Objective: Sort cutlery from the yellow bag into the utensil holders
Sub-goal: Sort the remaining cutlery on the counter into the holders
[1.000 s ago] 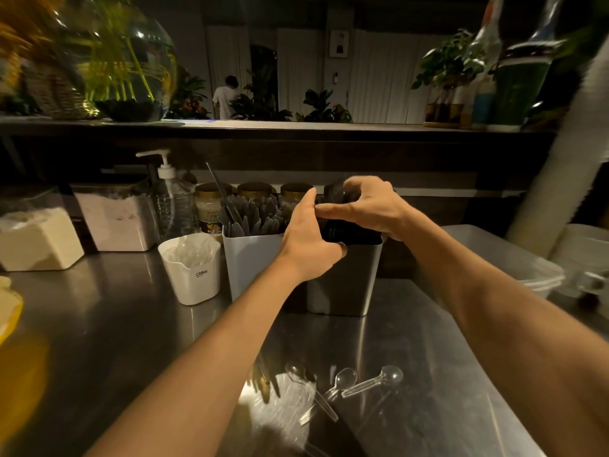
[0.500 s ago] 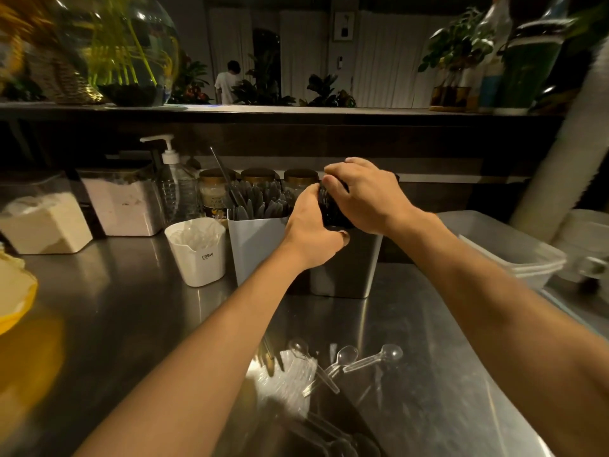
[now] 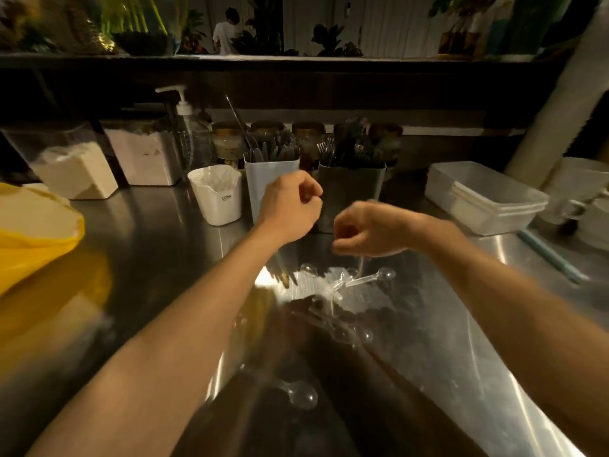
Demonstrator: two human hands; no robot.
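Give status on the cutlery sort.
Done: dark cutlery stands in the light holder and grey holder. In hand: nothing visible; left hand curled, right hand blurred. Left: clear spoons loose on the counter; yellow bag contents hidden.

A single head-worn wide-angle camera covers the scene. It sits above the near edge of the steel counter (image 3: 148, 245) and faces forward and down toward the far edge. Both forearms enter from the bottom of the frame. The left hand (image 3: 290, 206) and right hand (image 3: 369, 229) lie at mid-frame, close to the lens. The utensil holders (image 3: 270, 179) at the far edge stand just beyond them. The upper band takes in a dark shelf (image 3: 329, 80) and the room behind. Straight edges bow toward the frame borders.
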